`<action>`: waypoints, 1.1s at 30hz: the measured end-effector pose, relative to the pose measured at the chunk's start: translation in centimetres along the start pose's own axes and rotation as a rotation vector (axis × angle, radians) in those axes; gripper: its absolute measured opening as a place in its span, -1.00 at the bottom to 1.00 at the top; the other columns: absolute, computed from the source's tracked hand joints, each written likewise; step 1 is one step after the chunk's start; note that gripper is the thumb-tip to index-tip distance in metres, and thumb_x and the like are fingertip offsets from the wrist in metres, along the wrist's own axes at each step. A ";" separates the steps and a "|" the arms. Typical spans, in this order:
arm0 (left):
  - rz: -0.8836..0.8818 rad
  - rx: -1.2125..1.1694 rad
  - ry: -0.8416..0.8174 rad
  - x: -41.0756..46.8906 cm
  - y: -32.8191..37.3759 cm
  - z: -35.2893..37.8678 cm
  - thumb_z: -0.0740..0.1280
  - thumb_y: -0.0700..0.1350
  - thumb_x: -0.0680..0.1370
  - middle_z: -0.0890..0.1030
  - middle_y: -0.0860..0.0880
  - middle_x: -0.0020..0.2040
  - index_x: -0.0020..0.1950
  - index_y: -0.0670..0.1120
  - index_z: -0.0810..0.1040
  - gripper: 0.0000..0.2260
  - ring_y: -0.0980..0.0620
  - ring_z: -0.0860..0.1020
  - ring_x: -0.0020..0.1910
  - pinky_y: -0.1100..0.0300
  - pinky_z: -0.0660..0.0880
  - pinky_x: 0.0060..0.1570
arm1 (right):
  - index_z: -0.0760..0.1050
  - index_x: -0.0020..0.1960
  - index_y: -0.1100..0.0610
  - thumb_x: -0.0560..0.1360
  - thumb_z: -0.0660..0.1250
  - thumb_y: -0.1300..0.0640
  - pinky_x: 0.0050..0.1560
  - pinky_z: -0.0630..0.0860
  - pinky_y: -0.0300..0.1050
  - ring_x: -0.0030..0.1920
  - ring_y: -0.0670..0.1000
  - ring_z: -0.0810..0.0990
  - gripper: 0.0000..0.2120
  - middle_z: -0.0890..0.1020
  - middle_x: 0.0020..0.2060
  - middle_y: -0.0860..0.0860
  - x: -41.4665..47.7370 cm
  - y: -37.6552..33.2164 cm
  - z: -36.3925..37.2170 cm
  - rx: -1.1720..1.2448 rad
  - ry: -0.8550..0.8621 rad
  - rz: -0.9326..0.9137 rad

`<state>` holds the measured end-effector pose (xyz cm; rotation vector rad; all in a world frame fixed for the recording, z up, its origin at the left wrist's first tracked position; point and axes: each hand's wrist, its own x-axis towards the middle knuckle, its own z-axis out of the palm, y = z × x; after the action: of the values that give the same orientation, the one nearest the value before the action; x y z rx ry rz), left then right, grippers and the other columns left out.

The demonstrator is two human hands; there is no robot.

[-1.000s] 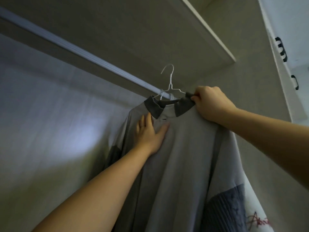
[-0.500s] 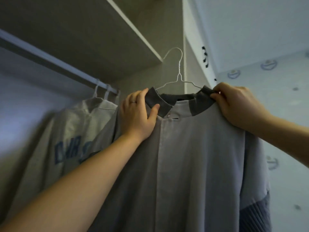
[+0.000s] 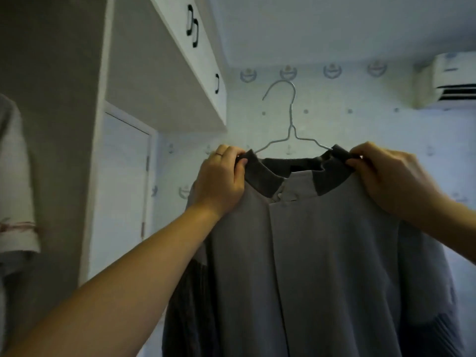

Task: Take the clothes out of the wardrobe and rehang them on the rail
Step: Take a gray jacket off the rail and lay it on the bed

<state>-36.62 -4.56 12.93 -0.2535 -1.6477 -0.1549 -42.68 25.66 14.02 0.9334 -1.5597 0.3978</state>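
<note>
A light grey shirt [image 3: 309,253] with a dark grey collar hangs on a thin wire hanger [image 3: 291,119], held up in the air in front of me, clear of the wardrobe. My left hand [image 3: 221,181] grips the left shoulder at the collar's end. At the other end of the collar, my right hand [image 3: 391,181] grips the right shoulder. The hanger's hook is free and hooked on nothing. The rail is out of view.
The wardrobe's side panel [image 3: 98,124] and upper cabinets [image 3: 195,47] with black handles stand at the left. Another pale garment [image 3: 15,176] hangs at the far left edge. A patterned wall lies ahead, with an air conditioner [image 3: 448,81] at upper right.
The shirt on its hanger came off the wardrobe rail and moved out to the right into the room. My left hand went from lying flat on its front to gripping the left shoulder.
</note>
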 end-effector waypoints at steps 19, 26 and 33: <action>-0.055 -0.257 -0.424 -22.5 9.0 35.4 0.12 0.01 0.60 0.57 -0.15 -0.03 0.03 -0.15 0.55 -0.70 -0.21 0.49 -0.06 -0.01 0.29 -0.09 | 0.55 0.02 0.11 0.56 0.34 0.08 -0.26 0.45 -0.06 -0.37 -0.03 0.49 -0.89 0.54 -0.38 -0.06 -32.1 12.2 5.1 -0.005 -0.362 0.635; 0.013 -0.429 -0.595 -28.7 9.8 49.0 0.16 -0.02 0.61 0.55 -0.14 -0.03 0.06 -0.14 0.56 -0.74 -0.21 0.47 -0.05 0.01 0.24 -0.08 | 0.56 0.06 0.08 0.56 0.34 0.07 -0.26 0.38 -0.30 -0.33 -0.14 0.48 -0.88 0.51 -0.36 -0.12 -40.2 15.6 10.7 -0.070 -0.411 0.962; 0.084 -0.570 -0.767 -33.3 13.0 60.1 0.17 0.00 0.59 0.57 -0.13 -0.06 0.03 -0.12 0.59 -0.73 -0.24 0.51 -0.09 -0.06 0.33 -0.12 | 0.54 0.07 0.04 0.56 0.34 0.05 -0.22 0.40 -0.10 -0.30 -0.09 0.47 -0.89 0.53 -0.32 -0.09 -46.9 19.0 14.1 -0.158 -0.430 1.235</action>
<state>-88.60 20.70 -26.43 -0.8998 -2.3198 -0.5127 -67.98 43.06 -28.56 -0.2082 -2.4105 0.9407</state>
